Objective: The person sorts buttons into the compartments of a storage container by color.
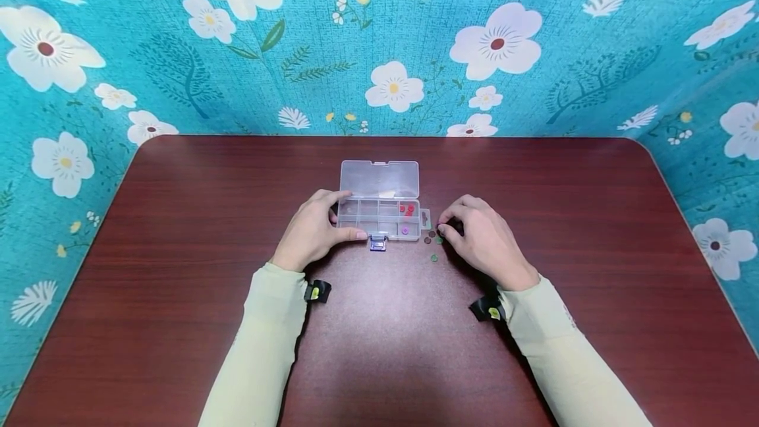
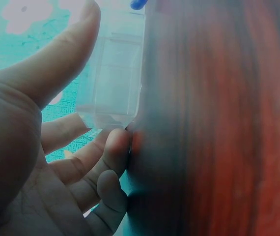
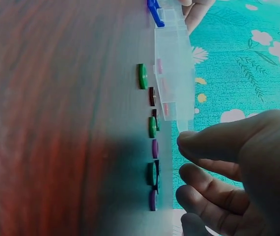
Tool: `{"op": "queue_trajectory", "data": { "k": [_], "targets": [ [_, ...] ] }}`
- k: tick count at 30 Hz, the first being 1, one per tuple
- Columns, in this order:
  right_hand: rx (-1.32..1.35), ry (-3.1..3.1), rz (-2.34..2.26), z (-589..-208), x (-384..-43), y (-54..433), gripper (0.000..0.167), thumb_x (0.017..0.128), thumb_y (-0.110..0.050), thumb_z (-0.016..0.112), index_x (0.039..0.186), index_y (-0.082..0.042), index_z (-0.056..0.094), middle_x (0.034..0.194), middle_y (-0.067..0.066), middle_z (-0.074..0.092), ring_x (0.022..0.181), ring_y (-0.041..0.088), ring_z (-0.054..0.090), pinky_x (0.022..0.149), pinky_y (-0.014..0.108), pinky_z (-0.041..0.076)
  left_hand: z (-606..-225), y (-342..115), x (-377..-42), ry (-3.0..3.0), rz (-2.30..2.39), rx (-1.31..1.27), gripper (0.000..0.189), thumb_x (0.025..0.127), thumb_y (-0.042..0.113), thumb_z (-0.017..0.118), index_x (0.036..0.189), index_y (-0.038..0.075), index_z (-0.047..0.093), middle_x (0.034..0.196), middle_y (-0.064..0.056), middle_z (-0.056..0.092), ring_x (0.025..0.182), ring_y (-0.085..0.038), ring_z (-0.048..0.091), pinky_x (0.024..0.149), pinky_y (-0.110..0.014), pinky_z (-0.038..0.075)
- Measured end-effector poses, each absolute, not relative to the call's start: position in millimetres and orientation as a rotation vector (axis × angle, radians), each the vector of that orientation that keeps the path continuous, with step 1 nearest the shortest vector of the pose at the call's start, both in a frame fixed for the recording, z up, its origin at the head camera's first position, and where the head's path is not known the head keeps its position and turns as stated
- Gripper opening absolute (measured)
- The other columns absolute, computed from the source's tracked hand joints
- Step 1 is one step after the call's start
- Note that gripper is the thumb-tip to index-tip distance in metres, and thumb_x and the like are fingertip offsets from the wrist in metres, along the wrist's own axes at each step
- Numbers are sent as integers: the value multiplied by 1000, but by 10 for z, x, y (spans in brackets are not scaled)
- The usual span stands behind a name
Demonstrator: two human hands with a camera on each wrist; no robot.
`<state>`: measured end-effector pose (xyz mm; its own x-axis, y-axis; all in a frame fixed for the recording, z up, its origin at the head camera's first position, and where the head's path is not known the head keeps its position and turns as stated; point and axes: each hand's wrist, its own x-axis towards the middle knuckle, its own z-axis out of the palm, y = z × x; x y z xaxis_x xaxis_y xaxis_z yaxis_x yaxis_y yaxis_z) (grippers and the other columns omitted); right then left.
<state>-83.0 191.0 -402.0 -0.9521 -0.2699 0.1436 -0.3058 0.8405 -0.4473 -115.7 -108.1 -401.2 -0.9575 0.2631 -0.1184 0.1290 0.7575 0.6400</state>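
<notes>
A clear plastic compartment box (image 1: 388, 228) stands on the table with its lid (image 1: 379, 178) raised. My left hand (image 1: 311, 229) grips the box's left end, thumb along the front wall and fingers behind. Red buttons (image 1: 409, 209) lie in a back right compartment and a purple button (image 1: 406, 231) in the one before it. My right hand (image 1: 483, 236) hovers over loose buttons right of the box, fingers loosely bent. In the right wrist view, a green button (image 3: 142, 76), a brown button (image 3: 152, 96) and a purple button (image 3: 154, 148) rest on the table, apart from the fingertips.
A blue latch (image 1: 378, 243) sticks out at the box's front, and a hanging tab (image 1: 425, 219) at its right end. The dark red wooden table (image 1: 178, 282) meets a turquoise floral cloth (image 1: 326, 51) at its back and sides.
</notes>
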Motion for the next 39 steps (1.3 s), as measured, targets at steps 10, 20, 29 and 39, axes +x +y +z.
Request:
{"op": "queue_trajectory", "data": {
  "k": [10, 20, 29, 39],
  "targets": [
    [470, -2894, 739, -3936, -811, 1893, 4, 90, -14, 71, 88, -12, 74, 99, 0, 65, 96, 21, 57, 76, 41, 48, -4008, -1085, -1150, 2746, 992, 303, 81, 74, 47, 88, 143, 16, 57, 101, -4, 53, 85, -20, 51, 76, -36, 42],
    [494, -2872, 743, -3895, -800, 1824, 4, 89, -15, 73, 90, -12, 75, 99, 0, 65, 99, 22, 58, 80, 42, 50, -4018, -1085, -1150, 2745, 997, 305, 81, 74, 47, 88, 143, 16, 57, 101, -4, 53, 86, -21, 52, 77, -37, 42],
    [509, -2876, 741, -3891, -806, 1729, 5, 90, -16, 73, 93, -12, 75, 101, 1, 65, 99, 21, 59, 80, 42, 51, -4032, -1093, -1151, 2754, 983, 302, 81, 74, 47, 88, 143, 16, 57, 101, -4, 53, 85, -21, 51, 76, -37, 41],
    [566, -2850, 739, -3905, -832, 1633, 3, 88, -11, 73, 90, -11, 75, 99, 2, 66, 97, 21, 59, 77, 40, 51, -4037, -1086, -1158, 2760, 979, 311, 82, 74, 48, 88, 143, 16, 57, 98, -4, 52, 85, -21, 51, 76, -37, 41]
  ]
}}
